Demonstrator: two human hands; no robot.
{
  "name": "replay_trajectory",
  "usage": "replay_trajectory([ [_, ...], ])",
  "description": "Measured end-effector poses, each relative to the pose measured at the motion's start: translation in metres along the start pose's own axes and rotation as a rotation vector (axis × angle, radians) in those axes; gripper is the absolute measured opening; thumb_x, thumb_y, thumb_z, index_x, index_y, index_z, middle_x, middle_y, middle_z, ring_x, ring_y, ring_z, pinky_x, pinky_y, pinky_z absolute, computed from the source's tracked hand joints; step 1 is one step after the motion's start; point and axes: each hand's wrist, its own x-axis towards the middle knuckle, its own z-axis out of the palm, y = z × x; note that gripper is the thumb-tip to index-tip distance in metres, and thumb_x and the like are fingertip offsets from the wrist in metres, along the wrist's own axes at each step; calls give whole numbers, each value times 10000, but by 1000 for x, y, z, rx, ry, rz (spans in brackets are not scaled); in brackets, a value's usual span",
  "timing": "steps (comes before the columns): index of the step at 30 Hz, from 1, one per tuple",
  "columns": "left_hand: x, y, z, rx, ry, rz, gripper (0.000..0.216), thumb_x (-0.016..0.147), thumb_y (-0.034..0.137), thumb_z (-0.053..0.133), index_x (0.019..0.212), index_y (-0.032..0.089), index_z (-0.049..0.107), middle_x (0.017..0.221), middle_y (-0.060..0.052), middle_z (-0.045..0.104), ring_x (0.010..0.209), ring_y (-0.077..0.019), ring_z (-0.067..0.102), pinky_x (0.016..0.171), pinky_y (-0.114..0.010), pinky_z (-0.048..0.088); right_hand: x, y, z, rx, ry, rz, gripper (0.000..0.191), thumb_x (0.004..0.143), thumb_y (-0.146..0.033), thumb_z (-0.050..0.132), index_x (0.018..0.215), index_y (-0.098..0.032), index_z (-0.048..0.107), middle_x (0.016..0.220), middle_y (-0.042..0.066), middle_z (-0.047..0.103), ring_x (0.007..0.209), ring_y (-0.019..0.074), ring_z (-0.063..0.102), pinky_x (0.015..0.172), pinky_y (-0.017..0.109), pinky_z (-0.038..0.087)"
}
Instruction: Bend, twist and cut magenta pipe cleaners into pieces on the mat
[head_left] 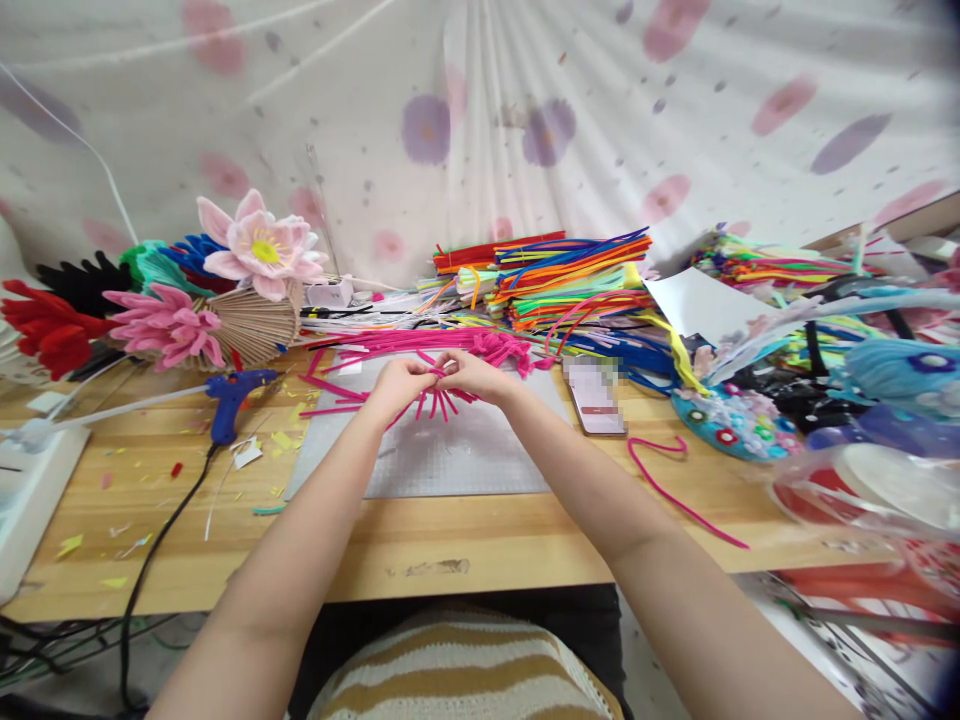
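Observation:
Both of my hands meet above a grey cutting mat (420, 470) on the wooden table. My left hand (402, 385) pinches a bunch of magenta pipe cleaners (435, 403), whose ends fan out below the fingers. From the other side my right hand (469, 376) closes its fingertips on the same bunch. Just behind the hands lie loose magenta pipe cleaners (390, 342) and a curled magenta cluster (501, 350). More magenta strips stick out at the mat's left edge. The fingertips partly hide how the stems join.
A blue glue gun (231, 400) with a black cord lies left, near finished fuzzy flowers (262, 250). Colourful pipe cleaner bundles (570, 280) are stacked behind. A phone (596, 397) and a bent magenta pipe cleaner (675, 490) lie right, beside a decorated blue piece (731, 420).

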Motion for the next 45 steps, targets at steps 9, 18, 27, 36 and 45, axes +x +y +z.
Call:
replay_trajectory([
  [9,-8,7,-6,173,17,91,193,574,256,580,675,155,709,615,-20,646,563,-136,533,525,-236,362,4,7,-4,-27,13,-24,223,575,-128,662,734,-155,509,541,-60,499,461,48,430,436,174,295],
  [18,-10,7,-2,-127,-6,29,265,564,403,679,632,148,656,609,-14,629,550,-111,517,545,-232,386,1,3,-3,0,-7,-57,205,583,-169,665,700,-149,498,498,-74,488,449,44,427,439,173,302],
  [27,-16,20,-11,-353,-133,-258,283,494,323,767,679,134,666,590,-29,638,492,-86,517,496,-212,384,0,8,-10,68,-114,-85,177,675,-250,638,738,-140,513,578,-16,586,452,52,460,415,176,324],
  [36,-12,7,-8,-499,-168,-301,242,517,255,775,678,127,647,630,-34,631,551,-106,565,540,-230,463,1,10,2,66,47,-11,196,634,-45,634,754,-137,509,518,-55,528,454,47,495,429,150,383],
  [45,-11,9,-1,-402,-82,-169,283,562,335,751,675,122,603,596,-13,621,526,-117,572,548,-270,487,0,6,2,115,48,10,179,666,-39,604,768,-135,493,537,-42,554,479,79,554,477,208,494],
])
